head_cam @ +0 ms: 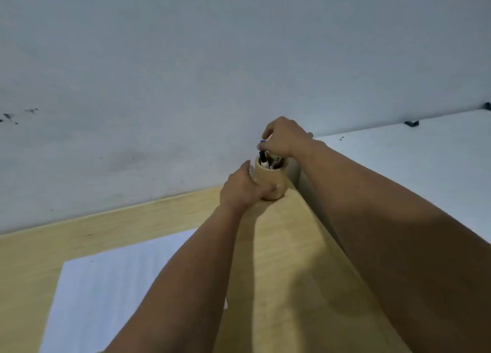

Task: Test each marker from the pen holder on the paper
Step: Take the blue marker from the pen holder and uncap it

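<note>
The left hand [240, 189] is gripping the wooden pen holder [271, 178] standing at the desk's [132, 227] far corner. The right hand [283, 138] is pinching a marker [263, 157] in the holder; the paper [119, 286] is lying nearer, to the left

Two hands were in view: the left hand [240, 190] and the right hand [285, 140]. One holder [269, 181] stood between the left fingers. Inside it, just under the right fingertips, at least three markers [263, 159] showed, though the exact number could not be told because the fingers hid their tops. One sheet of paper [114, 294] lay well short of the fingers, on one table [66, 241].
</note>
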`<action>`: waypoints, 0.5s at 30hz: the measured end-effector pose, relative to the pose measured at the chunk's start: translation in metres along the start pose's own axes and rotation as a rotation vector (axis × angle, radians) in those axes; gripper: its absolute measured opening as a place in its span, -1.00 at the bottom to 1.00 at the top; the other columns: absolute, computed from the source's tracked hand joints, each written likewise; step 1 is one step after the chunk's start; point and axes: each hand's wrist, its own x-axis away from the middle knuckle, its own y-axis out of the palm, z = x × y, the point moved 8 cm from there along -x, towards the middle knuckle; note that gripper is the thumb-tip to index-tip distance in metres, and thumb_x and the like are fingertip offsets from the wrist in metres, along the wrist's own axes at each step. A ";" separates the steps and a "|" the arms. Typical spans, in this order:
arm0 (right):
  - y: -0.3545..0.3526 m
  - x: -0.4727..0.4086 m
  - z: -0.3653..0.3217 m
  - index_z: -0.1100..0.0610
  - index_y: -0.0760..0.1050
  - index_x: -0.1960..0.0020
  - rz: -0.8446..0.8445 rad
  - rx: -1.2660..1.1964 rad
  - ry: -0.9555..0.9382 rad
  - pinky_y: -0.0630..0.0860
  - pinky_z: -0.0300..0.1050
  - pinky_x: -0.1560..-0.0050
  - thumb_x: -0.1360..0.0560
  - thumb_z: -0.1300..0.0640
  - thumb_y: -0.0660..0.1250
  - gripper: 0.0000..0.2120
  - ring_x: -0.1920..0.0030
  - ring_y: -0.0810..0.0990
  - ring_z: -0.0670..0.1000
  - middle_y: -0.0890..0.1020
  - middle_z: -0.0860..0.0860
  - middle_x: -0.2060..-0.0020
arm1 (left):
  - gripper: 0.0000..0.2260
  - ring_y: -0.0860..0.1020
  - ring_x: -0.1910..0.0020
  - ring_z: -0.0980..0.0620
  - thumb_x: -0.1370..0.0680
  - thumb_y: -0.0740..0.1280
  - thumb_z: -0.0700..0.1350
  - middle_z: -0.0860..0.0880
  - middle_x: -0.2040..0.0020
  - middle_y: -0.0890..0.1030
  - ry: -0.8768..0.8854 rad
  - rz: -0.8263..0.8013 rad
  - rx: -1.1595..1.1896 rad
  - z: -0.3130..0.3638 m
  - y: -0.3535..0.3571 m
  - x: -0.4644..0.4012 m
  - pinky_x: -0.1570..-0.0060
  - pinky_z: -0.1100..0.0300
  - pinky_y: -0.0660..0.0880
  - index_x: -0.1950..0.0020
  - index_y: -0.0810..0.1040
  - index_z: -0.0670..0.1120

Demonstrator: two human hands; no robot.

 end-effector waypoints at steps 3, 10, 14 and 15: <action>0.007 -0.010 0.007 0.04 0.75 0.01 -0.019 -0.022 0.041 0.50 0.21 -0.33 -0.47 0.07 0.58 -0.88 -0.12 0.68 0.09 0.76 -0.05 0.00 | -0.10 0.60 -0.29 -0.06 -0.24 0.54 0.38 0.03 -0.35 0.61 0.028 0.046 0.043 0.000 0.003 -0.003 -0.18 -0.08 0.58 -0.48 0.38 0.06; 0.013 -0.009 0.014 0.11 0.77 0.02 -0.006 -0.108 0.088 0.58 0.16 -0.25 -0.46 0.18 0.58 -0.90 -0.12 0.71 0.12 0.79 0.02 0.00 | -0.26 0.66 -0.12 0.02 -0.27 0.53 0.40 0.10 -0.19 0.68 0.059 0.072 0.013 -0.001 0.006 -0.003 -0.04 -0.07 0.62 -0.32 0.49 0.06; -0.012 -0.002 0.010 0.19 0.76 0.05 0.091 -0.267 0.095 0.60 0.29 -0.31 -0.42 0.18 0.63 -0.85 -0.11 0.73 0.20 0.78 0.11 0.03 | -0.28 0.65 -0.13 -0.02 -0.29 0.56 0.33 0.06 -0.20 0.68 0.051 0.038 0.021 0.002 0.006 -0.001 -0.06 -0.08 0.62 -0.33 0.48 0.06; -0.025 0.002 0.008 0.21 0.76 0.06 0.139 -0.306 0.085 0.64 0.26 -0.27 -0.42 0.19 0.63 -0.86 -0.09 0.74 0.21 0.78 0.13 0.04 | -0.28 0.65 -0.14 -0.03 -0.29 0.56 0.32 0.06 -0.21 0.67 0.047 0.023 0.025 0.004 0.006 0.001 -0.06 -0.07 0.62 -0.35 0.47 0.06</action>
